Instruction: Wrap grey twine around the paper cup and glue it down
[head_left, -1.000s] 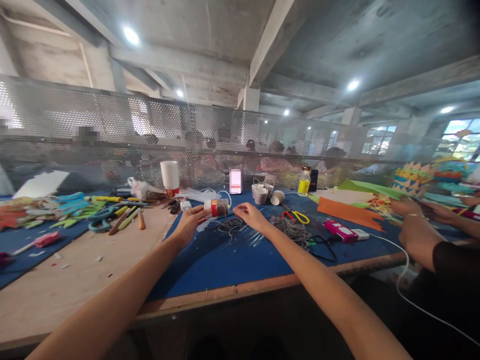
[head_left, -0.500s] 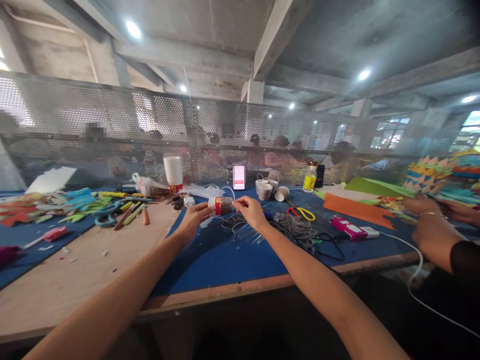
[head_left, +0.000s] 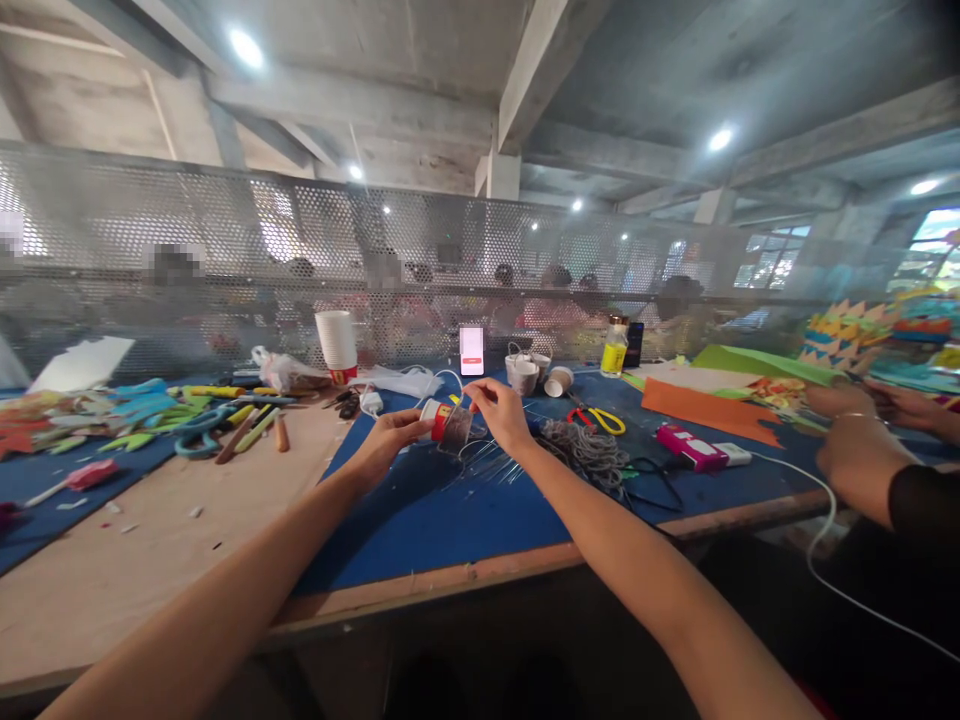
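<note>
My left hand (head_left: 394,437) grips the rim end of a red and white paper cup (head_left: 437,420), which lies tilted on its side above the blue mat. Grey yarn (head_left: 456,428) is wound around the cup's other end. Close beside that end, my right hand (head_left: 496,408) is closed in a pinch on the yarn; the strand between its fingertips is too fine to see clearly. Below and to the right are thin clear sticks (head_left: 499,462) and a heap of loose grey yarn (head_left: 589,450).
Behind stand a stack of paper cups (head_left: 336,342), a phone (head_left: 472,350), small yarn-covered cups (head_left: 523,374) and a yellow-labelled bottle (head_left: 615,347). Yellow-handled scissors (head_left: 604,420) and a pink box (head_left: 690,447) lie right. Tools (head_left: 255,430) lie left. A co-worker's hands (head_left: 855,420) are at far right.
The cup has tipped, its yarn-wound end now lower. My right hand has risen slightly at the cup's upper side. The whole view has shifted a little.
</note>
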